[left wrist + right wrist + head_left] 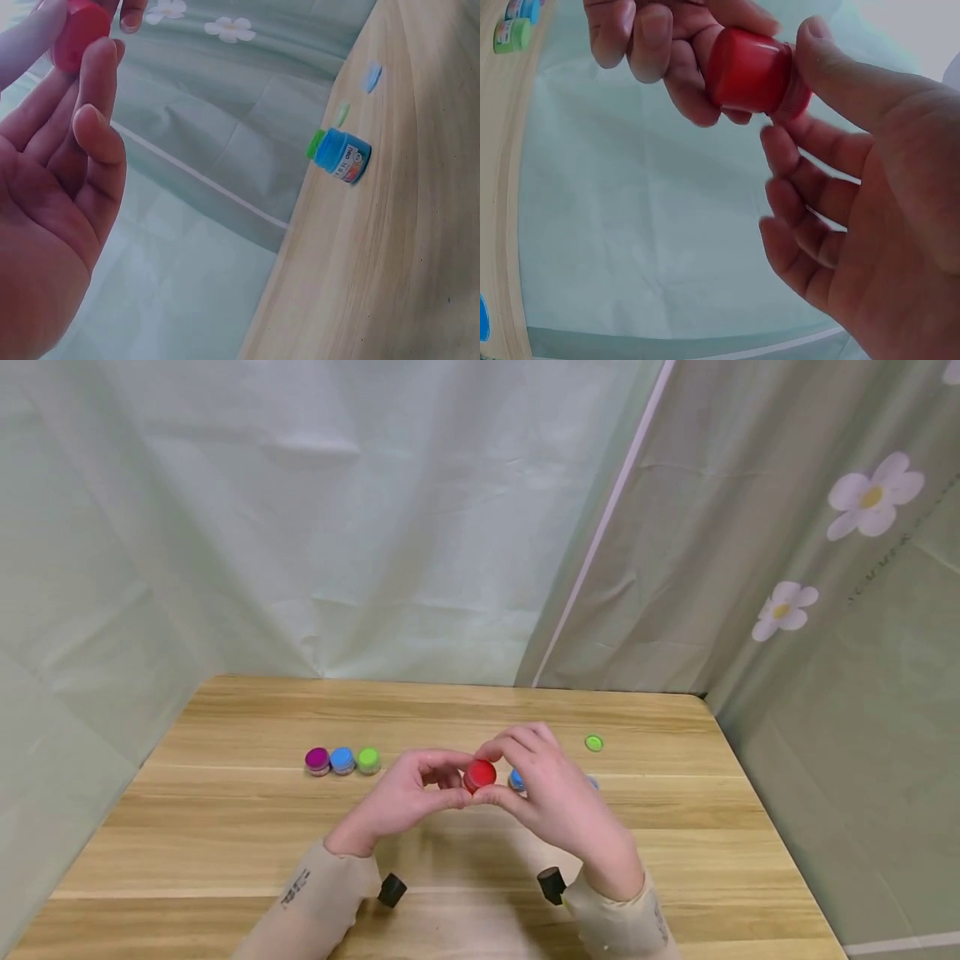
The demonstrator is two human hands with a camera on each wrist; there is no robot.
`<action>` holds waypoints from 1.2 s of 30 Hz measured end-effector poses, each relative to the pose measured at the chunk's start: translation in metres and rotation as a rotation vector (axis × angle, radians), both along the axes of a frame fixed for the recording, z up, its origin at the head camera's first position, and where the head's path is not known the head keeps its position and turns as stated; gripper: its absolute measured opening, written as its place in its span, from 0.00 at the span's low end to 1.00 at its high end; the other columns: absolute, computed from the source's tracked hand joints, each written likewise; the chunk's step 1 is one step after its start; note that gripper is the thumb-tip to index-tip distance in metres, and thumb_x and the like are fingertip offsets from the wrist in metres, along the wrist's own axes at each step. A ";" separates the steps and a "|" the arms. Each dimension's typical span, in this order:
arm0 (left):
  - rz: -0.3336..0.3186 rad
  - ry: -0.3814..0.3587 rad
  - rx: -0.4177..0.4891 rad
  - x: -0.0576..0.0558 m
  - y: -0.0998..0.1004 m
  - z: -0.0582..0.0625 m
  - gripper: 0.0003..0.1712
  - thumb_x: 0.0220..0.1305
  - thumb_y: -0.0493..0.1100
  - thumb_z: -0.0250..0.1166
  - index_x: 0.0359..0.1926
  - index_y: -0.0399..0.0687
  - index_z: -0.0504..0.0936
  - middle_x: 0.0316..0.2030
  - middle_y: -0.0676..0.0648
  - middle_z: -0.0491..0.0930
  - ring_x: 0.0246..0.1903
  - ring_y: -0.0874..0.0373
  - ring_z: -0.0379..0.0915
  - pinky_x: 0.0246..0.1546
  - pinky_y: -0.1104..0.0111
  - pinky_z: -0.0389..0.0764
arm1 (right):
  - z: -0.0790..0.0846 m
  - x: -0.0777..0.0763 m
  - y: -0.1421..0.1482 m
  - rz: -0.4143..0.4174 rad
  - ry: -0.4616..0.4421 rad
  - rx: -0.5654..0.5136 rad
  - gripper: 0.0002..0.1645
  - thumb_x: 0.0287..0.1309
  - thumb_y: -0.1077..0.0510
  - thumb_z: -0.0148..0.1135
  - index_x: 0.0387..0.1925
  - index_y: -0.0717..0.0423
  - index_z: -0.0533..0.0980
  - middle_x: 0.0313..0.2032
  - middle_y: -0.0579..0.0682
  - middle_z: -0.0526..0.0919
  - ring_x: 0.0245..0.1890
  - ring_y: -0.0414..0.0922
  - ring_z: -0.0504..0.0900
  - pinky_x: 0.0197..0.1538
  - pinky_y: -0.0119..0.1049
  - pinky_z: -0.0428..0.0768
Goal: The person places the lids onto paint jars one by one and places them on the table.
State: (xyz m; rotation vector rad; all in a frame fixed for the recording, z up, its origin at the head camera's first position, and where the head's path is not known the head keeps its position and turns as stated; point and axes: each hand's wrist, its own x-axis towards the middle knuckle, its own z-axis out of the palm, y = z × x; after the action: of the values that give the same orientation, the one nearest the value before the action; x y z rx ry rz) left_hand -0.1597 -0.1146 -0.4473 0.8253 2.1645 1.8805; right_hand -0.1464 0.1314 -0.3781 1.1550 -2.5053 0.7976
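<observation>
Red jar [480, 776] is bridging left hand [408, 789] and right hand [553, 793], fingers [829, 146] pinching it. Uneven pressure could be inviting slips.

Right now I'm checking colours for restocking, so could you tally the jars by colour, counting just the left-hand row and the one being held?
Purple jar: 1
Blue jar: 1
Green jar: 1
Red jar, held: 1
Total: 4

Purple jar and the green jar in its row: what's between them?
A blue jar, standing between the purple jar and the green jar; the head view shows it.
</observation>
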 end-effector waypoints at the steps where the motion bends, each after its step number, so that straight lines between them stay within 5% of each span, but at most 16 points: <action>1: 0.013 -0.002 -0.007 0.000 0.000 0.000 0.20 0.68 0.37 0.75 0.60 0.43 0.88 0.40 0.48 0.88 0.37 0.51 0.82 0.38 0.64 0.81 | 0.000 0.000 -0.001 -0.020 0.004 0.003 0.22 0.61 0.40 0.77 0.49 0.45 0.81 0.48 0.36 0.81 0.55 0.42 0.72 0.58 0.38 0.76; 7: 0.047 -0.005 -0.013 0.000 0.002 0.001 0.20 0.65 0.41 0.78 0.57 0.48 0.89 0.41 0.49 0.87 0.37 0.50 0.81 0.37 0.63 0.79 | -0.004 0.003 -0.008 -0.157 0.042 0.035 0.31 0.55 0.33 0.80 0.45 0.49 0.80 0.43 0.42 0.82 0.46 0.45 0.73 0.51 0.38 0.77; 10: 0.052 0.002 0.002 0.001 0.004 0.002 0.20 0.65 0.40 0.78 0.57 0.46 0.88 0.40 0.48 0.87 0.37 0.51 0.81 0.37 0.63 0.79 | -0.004 0.003 -0.010 -0.193 0.020 0.034 0.34 0.58 0.30 0.76 0.50 0.51 0.80 0.47 0.44 0.82 0.49 0.47 0.74 0.53 0.42 0.77; 15: 0.030 -0.011 0.048 0.003 0.006 0.004 0.20 0.68 0.35 0.74 0.60 0.40 0.86 0.38 0.46 0.88 0.34 0.51 0.82 0.36 0.64 0.82 | 0.001 0.003 -0.003 -0.068 -0.034 -0.073 0.30 0.75 0.43 0.65 0.72 0.45 0.74 0.69 0.46 0.75 0.67 0.49 0.69 0.64 0.50 0.75; 22: -0.030 -0.007 0.085 0.004 0.005 0.003 0.19 0.76 0.34 0.66 0.64 0.34 0.82 0.42 0.43 0.88 0.33 0.52 0.83 0.37 0.65 0.84 | 0.008 -0.001 0.006 0.169 0.042 -0.068 0.26 0.76 0.66 0.58 0.71 0.52 0.77 0.70 0.45 0.77 0.71 0.50 0.71 0.71 0.46 0.71; 29: -0.111 0.022 0.129 0.002 0.003 0.001 0.16 0.82 0.37 0.60 0.63 0.32 0.81 0.43 0.39 0.87 0.33 0.52 0.82 0.34 0.69 0.79 | 0.005 -0.004 0.003 0.183 0.090 -0.044 0.19 0.74 0.64 0.66 0.63 0.51 0.82 0.62 0.43 0.83 0.67 0.48 0.74 0.70 0.40 0.72; 36: -0.102 0.029 0.103 0.004 0.003 0.002 0.17 0.79 0.39 0.64 0.62 0.33 0.82 0.42 0.46 0.87 0.35 0.51 0.83 0.37 0.66 0.82 | 0.003 -0.001 0.004 0.098 0.071 -0.016 0.20 0.71 0.54 0.72 0.62 0.44 0.83 0.56 0.43 0.80 0.63 0.47 0.73 0.63 0.42 0.77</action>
State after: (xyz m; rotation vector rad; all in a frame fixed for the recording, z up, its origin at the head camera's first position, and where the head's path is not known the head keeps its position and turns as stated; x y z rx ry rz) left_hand -0.1559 -0.1117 -0.4455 0.9691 2.0146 1.9545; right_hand -0.1478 0.1350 -0.3747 1.2858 -2.3973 0.7853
